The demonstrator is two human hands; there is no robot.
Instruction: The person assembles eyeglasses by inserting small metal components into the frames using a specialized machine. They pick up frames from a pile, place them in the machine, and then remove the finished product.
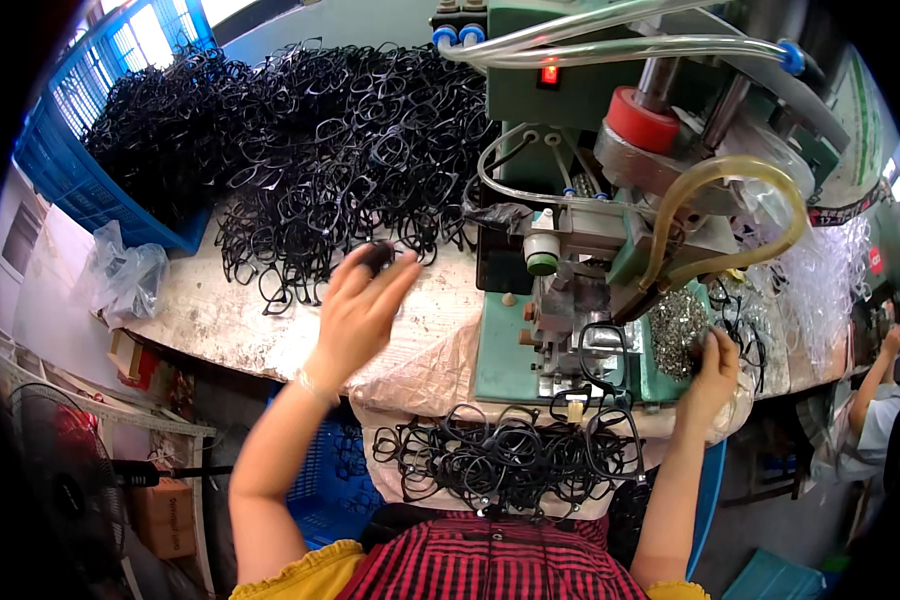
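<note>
My left hand [355, 315] is raised over the table at the near edge of a big heap of black eyeglass frames [360, 130]. Its fingers are stretched and apart, and a dark cover shows at a fingertip; no frame is in it. My right hand [712, 378] is at the right edge of a pile of small metal parts [676, 325], its fingers curled together; whatever lies between them is hidden. Between the hands stands a green press machine [505, 345], with a black eyeglass frame [627, 365] at its front. More black frames [510, 455] lie on my lap.
A blue crate [100, 175] tips toward the heap at the far left, with a clear plastic bag [125, 270] near it. Another blue crate [320, 490] sits below the table. A yellowish hose [795, 215] loops off the machine. Another person's arm [875, 375] shows at the right.
</note>
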